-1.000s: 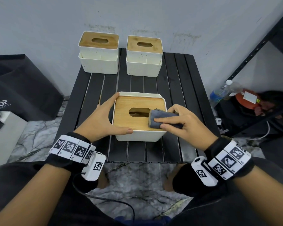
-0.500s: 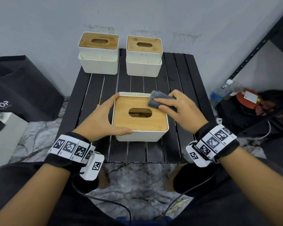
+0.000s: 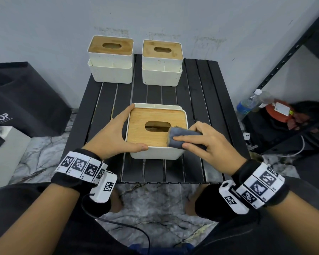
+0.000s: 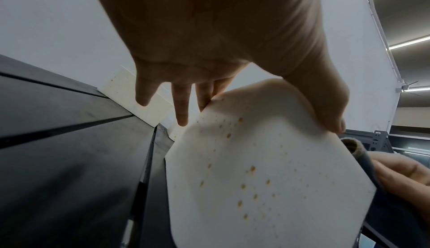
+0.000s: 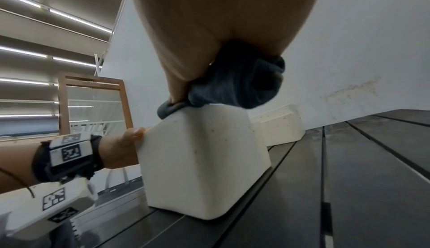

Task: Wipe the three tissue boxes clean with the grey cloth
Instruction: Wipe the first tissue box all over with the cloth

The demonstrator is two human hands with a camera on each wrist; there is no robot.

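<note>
The nearest tissue box (image 3: 145,137), white with a wooden slotted lid, sits mid-table. My left hand (image 3: 116,135) braces its near-left corner, fingers straight along the left side and thumb along the front edge. My right hand (image 3: 203,144) grips the folded grey cloth (image 3: 182,137) and presses it on the lid's near-right part, beside the slot. The left wrist view shows brown specks on the box wall (image 4: 256,178). In the right wrist view the cloth (image 5: 237,86) lies on the box's top edge (image 5: 204,160). Two more boxes (image 3: 110,59) (image 3: 162,63) stand at the table's far edge.
The black slatted table (image 3: 201,100) stands against a grey wall. A black bag (image 3: 22,100) is on the floor at left and a white unit (image 3: 6,153) nearer me. A water bottle (image 3: 247,103) and black shelf frame (image 3: 284,57) are at right.
My right hand swept the cloth from the lid's middle right to its far-right corner, then back toward me to the near-right part. The left hand and box stayed put.
</note>
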